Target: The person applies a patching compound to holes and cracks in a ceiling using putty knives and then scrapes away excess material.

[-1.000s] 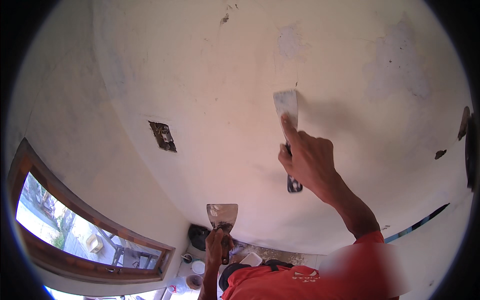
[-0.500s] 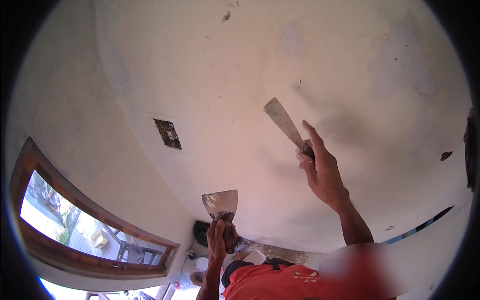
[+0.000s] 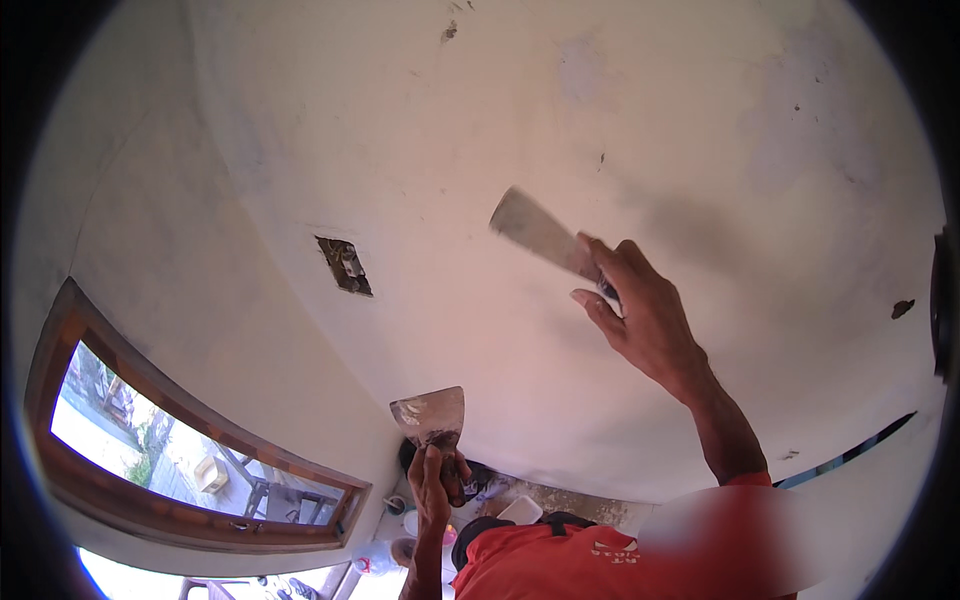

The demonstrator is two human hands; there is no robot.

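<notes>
My right hand [image 3: 650,315] grips a long putty knife [image 3: 538,228] near the middle of the pale wall [image 3: 440,180], its blade tilted up and left. Whether the blade touches the wall, I cannot tell. Low in the view, my left hand [image 3: 435,485] is closed on the handle of a wide scraper [image 3: 428,410], which has whitish material smeared on its blade. A rough cut-out [image 3: 343,264] with a box inside sits left of the knife. Grey patches [image 3: 800,115] mark the wall at upper right.
A wooden-framed window [image 3: 150,382] fills the lower left, with outdoor paving and furniture beyond. At the wall's foot are a white tray [image 3: 520,510], a dark bundle and several containers [image 3: 403,550]. My red shirt [image 3: 545,565] shows below. A dark fixture [image 3: 938,305] is at the right edge.
The right hand's knife has swung from upright to a leftward slant, its tip moving left and slightly down. My left hand with the scraper has shifted slightly left.
</notes>
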